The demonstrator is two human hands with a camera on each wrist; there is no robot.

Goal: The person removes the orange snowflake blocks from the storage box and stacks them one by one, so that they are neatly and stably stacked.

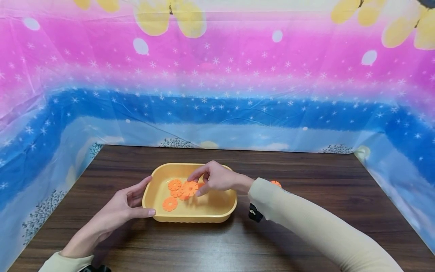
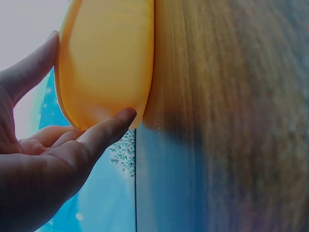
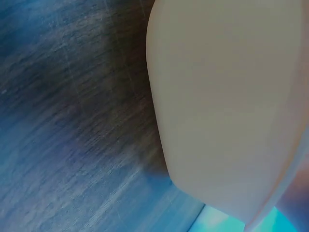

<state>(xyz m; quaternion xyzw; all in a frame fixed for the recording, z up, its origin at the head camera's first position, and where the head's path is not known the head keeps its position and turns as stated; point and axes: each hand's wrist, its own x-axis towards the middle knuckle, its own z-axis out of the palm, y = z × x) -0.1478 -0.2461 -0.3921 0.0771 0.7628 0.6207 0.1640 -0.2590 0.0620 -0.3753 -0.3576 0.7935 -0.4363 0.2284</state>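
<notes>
The left hand (image 1: 117, 207) holds the left end of the yellow tray (image 1: 190, 218) between thumb and fingers, which should keep it steady. Orange notched discs (image 1: 170, 204) lie inside the tray, and the right hand (image 1: 219, 176), thumb and index slightly apart, pinches the upper disc (image 1: 189, 188); a light pinch should leave its neighbours undisturbed. Farther right, another orange disc (image 1: 276, 183) shows partly behind the sleeve (image 1: 272, 196).

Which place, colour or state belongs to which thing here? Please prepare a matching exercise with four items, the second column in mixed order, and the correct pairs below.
1. left hand
2. right hand
3. container
4. table

A. dark brown, wood-grained
B. above the container's floor, finger and thumb at an orange piece
C. yellow, with loose orange pieces inside
D. gripping one end of the container

Pairs: 1-D; 2-B; 3-C; 4-A
</notes>
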